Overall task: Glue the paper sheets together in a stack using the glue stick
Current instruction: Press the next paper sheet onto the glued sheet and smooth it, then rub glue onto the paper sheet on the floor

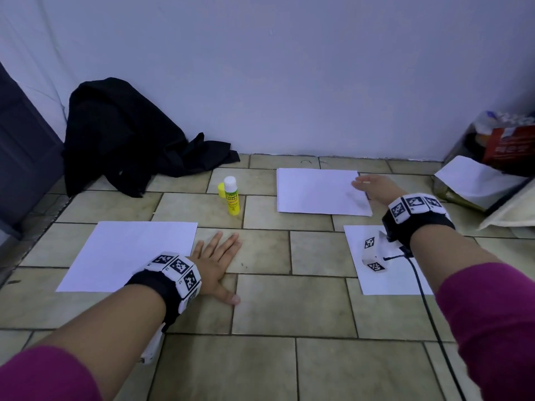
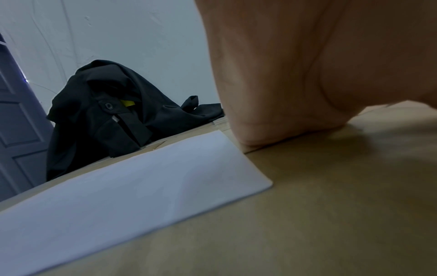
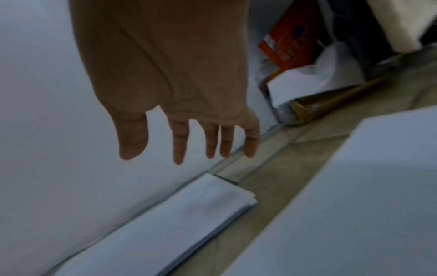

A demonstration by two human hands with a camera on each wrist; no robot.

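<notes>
Three white paper lots lie on the tiled floor: a sheet at the near left (image 1: 130, 253), a small stack at the far middle (image 1: 315, 192), and a sheet at the near right (image 1: 385, 264). An uncapped yellow glue stick (image 1: 231, 196) stands upright between the left and far papers, its yellow cap (image 1: 221, 190) beside it. My left hand (image 1: 220, 256) lies flat, fingers straight, on the floor by the left sheet's (image 2: 118, 196) right edge. My right hand (image 1: 367, 185) hovers, fingers straight, over the far stack's (image 3: 177, 220) right edge, holding nothing; the right sheet (image 3: 354, 214) lies nearer.
A black garment (image 1: 121, 134) is heaped against the white wall at the far left, next to a dark door (image 1: 23, 157). Bags, an orange package (image 1: 509, 146) and more white paper (image 1: 477, 180) crowd the far right corner. A black cable (image 1: 428, 308) runs along my right arm.
</notes>
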